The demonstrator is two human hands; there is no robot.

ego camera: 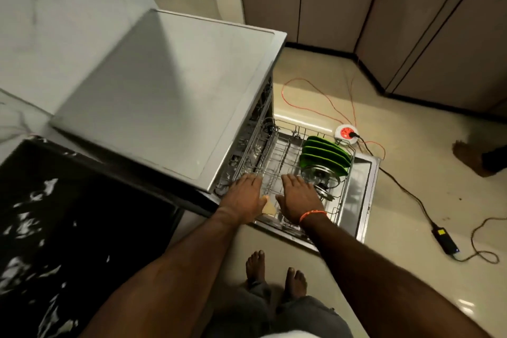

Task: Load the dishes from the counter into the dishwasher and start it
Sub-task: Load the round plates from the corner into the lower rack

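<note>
A grey dishwasher (167, 93) stands on the floor with its door (359, 195) folded down. Its wire lower rack (282, 145) is pulled out over the door. Several green plates (326, 155) stand upright in the rack's right side, with a steel pot and lid (318, 175) lying next to them. My left hand (245, 195) and my right hand (299, 197) lie side by side on the near edge of the rack, fingers straight and flat. My right wrist wears an orange band.
A black glossy counter (68, 228) is at the left. A round red and white power socket (347, 133) with orange and black cables lies on the floor beyond the door. A black adapter (444, 240) lies to the right. Another person's foot (472, 158) is at far right. Cabinets line the back.
</note>
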